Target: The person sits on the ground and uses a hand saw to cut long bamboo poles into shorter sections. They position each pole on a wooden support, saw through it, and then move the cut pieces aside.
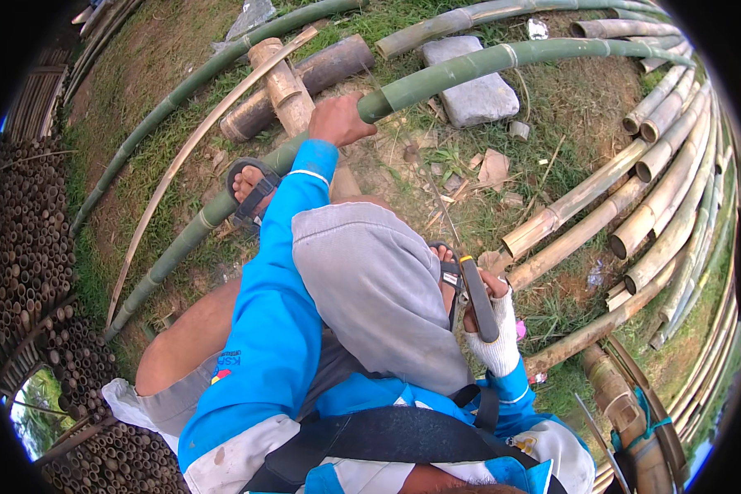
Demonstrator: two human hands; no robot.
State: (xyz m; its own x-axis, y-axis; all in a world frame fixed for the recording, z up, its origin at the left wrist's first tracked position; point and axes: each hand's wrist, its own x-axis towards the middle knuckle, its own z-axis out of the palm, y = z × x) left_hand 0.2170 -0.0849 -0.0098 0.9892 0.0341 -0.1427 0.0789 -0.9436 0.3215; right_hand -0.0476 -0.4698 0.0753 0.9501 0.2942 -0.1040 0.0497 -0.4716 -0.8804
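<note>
A long green bamboo pole (461, 70) runs from the lower left to the upper right. My bare left hand (339, 123) is closed around it near the middle. White half-finger glove on, my right hand (494, 333) grips the dark handle of a hand saw (479, 300). The saw's thin blade slants up and away to the pole, crossing it just right of my left hand; how deep it sits cannot be made out. My sandalled left foot (253, 188) lies over the pole. Below my left hand, a light bamboo stub (284, 90) crosses a thick dark bamboo piece (333, 66).
A grey stone block (471, 82) lies beyond the pole. Many cut bamboo poles (580, 193) are piled at the right. A split bamboo strip (177, 165) and another green pole (128, 152) lie at the left, near stacked bamboo ends (33, 239). Bound bamboo (626, 403) stands lower right.
</note>
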